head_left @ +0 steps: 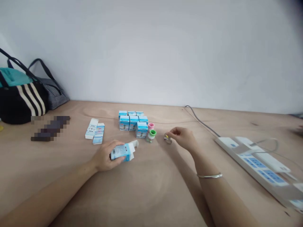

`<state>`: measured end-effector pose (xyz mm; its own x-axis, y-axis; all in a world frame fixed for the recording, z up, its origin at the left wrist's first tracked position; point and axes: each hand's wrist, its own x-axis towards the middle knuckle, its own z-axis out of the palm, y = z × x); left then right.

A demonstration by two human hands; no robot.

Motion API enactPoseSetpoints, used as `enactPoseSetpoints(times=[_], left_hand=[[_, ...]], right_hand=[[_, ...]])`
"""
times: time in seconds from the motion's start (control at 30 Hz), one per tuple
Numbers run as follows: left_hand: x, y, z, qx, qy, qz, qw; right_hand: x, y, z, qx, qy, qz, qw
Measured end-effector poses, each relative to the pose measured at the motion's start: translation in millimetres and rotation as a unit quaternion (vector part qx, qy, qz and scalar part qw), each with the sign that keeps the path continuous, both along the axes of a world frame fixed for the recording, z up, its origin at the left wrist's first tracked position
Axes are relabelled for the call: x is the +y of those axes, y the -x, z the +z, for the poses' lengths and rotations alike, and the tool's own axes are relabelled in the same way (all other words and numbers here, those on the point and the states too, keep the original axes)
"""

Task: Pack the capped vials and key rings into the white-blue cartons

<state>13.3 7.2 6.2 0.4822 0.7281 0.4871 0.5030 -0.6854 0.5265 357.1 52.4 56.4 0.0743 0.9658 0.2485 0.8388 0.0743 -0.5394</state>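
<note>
My left hand (104, 156) lies on the wooden table (146, 189) and grips a small blue-and-white carton (123, 152) whose end flap hangs open. My right hand (183, 137) is pinched on a small shiny item (168, 138), too small to name, that touches the table. Between my hands stand a small vial with a green cap (151, 135) and one with a pink cap (151, 126). Behind them several closed blue-and-white cartons (133, 121) stand in a tight cluster. Two flattened cartons (95, 130) lie to the left.
Two white power strips (258, 162) with a grey cable (200, 121) lie at the right. A black striped bag (21, 96) and a grey bag (53, 90) rest against the wall at far left. A blurred dark object (50, 127) lies near them.
</note>
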Motion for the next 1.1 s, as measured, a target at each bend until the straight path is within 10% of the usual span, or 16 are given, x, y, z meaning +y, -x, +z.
enactPoseSetpoints(times=[0.2,0.43,0.63,0.87,1.1], left_hand=[[4,2,-8.8,-0.002,-0.057,0.002,0.998],[12,3,-21.8,0.018,-0.168,-0.049,0.984],[7,-3,-19.5,0.078,-0.186,-0.09,0.975],[-5,0,-12.4,0.037,-0.131,-0.034,0.99],[4,0,-20.2,-0.103,0.121,0.091,0.983]], right_hand=[[10,-12,-15.0,0.069,0.014,-0.082,0.994],[8,-15,-11.4,-0.068,0.091,-0.074,0.991],[-2,13,-6.6,-0.087,-0.131,-0.104,0.982],[-44,95,-16.6,-0.031,-0.205,0.334,0.919],[-52,117,-39.7,-0.099,-0.175,0.362,0.91]])
